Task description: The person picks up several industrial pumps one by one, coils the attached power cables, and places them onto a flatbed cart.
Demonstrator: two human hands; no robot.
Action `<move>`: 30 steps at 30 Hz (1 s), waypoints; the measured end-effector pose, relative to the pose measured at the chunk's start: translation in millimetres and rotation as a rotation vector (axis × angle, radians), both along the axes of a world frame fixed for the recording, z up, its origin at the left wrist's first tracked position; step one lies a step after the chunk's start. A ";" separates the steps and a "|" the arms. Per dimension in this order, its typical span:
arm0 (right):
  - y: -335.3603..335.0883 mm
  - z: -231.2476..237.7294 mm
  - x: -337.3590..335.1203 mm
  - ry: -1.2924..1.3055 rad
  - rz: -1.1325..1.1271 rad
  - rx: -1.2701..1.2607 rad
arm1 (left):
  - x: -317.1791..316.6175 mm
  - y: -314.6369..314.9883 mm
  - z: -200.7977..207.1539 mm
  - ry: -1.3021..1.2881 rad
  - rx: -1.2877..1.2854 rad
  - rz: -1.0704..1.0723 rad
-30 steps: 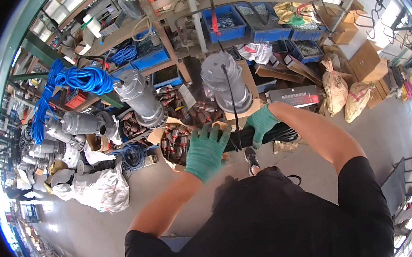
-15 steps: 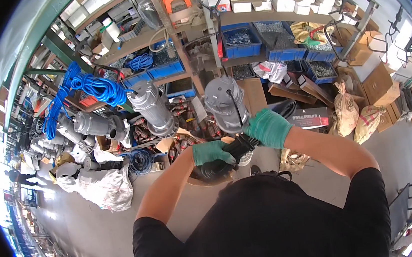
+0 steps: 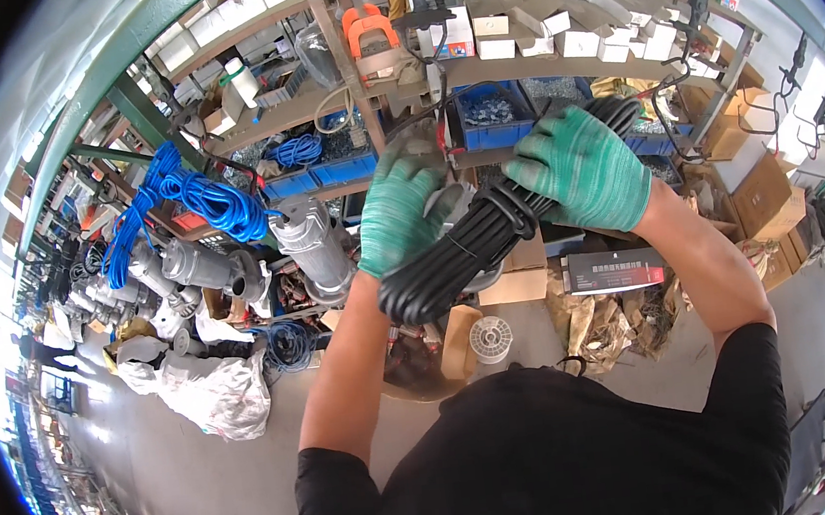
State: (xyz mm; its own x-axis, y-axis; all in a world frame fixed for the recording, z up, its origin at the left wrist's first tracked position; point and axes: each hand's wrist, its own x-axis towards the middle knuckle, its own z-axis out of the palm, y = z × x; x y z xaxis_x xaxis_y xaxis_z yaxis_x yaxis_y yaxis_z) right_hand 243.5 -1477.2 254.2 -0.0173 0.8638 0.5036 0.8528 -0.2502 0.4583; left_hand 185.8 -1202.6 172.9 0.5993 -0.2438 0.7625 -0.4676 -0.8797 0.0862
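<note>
A thick bundle of black cable (image 3: 477, 246), folded into long loops and bound, slants up to the right in front of my chest. My right hand (image 3: 584, 169), in a green striped glove, is wrapped over its upper part. In a matching glove, my left hand (image 3: 397, 209) is raised beside the lower loops, thumb apart from the fingers. Its fingertips are blurred, and I see nothing held in it. Behind the hands and the bundle, the grey pump is mostly hidden. Another grey pump (image 3: 311, 248) stands left of my left hand.
Blue cable coils (image 3: 211, 203) hang at the left. Ahead are shelves with blue bins (image 3: 493, 118) of small parts and white boxes (image 3: 576, 44). A white spool (image 3: 490, 339), a dark flat box (image 3: 615, 269) and a white sack (image 3: 210, 389) lie lower down.
Both hands have risen and moved forward, bringing the black cable bundle up in front of the grey pump. The left hand has come off the bundle. The view has shifted slightly.
</note>
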 end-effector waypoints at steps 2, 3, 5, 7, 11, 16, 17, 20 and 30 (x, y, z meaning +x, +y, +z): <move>2.6 3.8 11.2 -0.073 0.097 0.104 | 8.7 3.2 -11.1 -0.029 -0.110 0.027; 5.3 6.9 16.3 -0.110 0.148 0.156 | 11.5 4.7 -16.8 -0.055 -0.145 0.005; 17.5 14.7 25.8 -0.136 0.149 0.259 | 20.4 -10.6 -34.1 0.233 -1.077 -0.333; 29.1 22.7 44.2 -0.146 0.085 0.256 | 28.7 -7.5 -52.1 0.227 -1.207 -0.350; 54.9 43.2 72.5 0.092 -0.199 0.125 | 20.3 10.7 -46.3 0.279 -0.436 0.015; 85.1 56.4 75.1 0.553 -0.191 -0.102 | 22.1 -2.5 -48.0 0.044 -0.687 -0.104; 86.0 58.7 82.8 0.627 -0.185 -0.202 | 16.2 -2.1 -45.9 0.074 -0.662 -0.047; 89.4 50.9 103.0 0.720 -0.238 -0.362 | 13.7 -3.4 -60.5 0.123 -1.116 -0.202; 93.1 45.9 116.8 0.914 -0.321 -0.578 | -105.5 45.8 -194.1 0.535 -1.067 0.189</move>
State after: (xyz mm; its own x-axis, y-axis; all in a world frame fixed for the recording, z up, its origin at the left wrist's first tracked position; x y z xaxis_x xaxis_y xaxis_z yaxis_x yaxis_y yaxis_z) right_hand 360.3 -1384.1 300.1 0.4175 0.8696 -0.2637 0.8622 -0.4707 -0.1870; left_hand 80.3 -1156.9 -21.2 0.8588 0.4828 0.1711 -0.0222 -0.2985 0.9541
